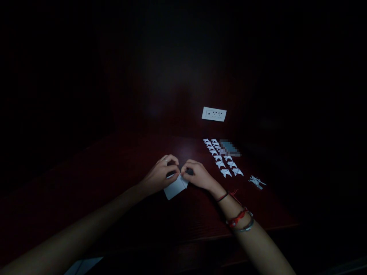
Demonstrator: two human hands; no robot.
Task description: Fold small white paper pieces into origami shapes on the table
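Observation:
A pale sheet of paper (174, 188) with a folded flap at its right side is held just above or on the dark red table. My left hand (162, 173), with a ring on one finger, pinches its upper edge between thumb and forefinger. Close beside it, my right hand (197, 174) pinches the same paper near the folded corner. The fingertips of both hands almost meet, and they hide the paper's top edge. Bracelets circle my right wrist.
Two rows of small folded paper pieces (220, 164) lie to the right on the table (137, 160). Next to them are a blurred flat rectangle (230, 148) and a small heap of paper strips (257, 182). A wall socket (214, 114) is behind. Another pale sheet (84, 265) shows at bottom left.

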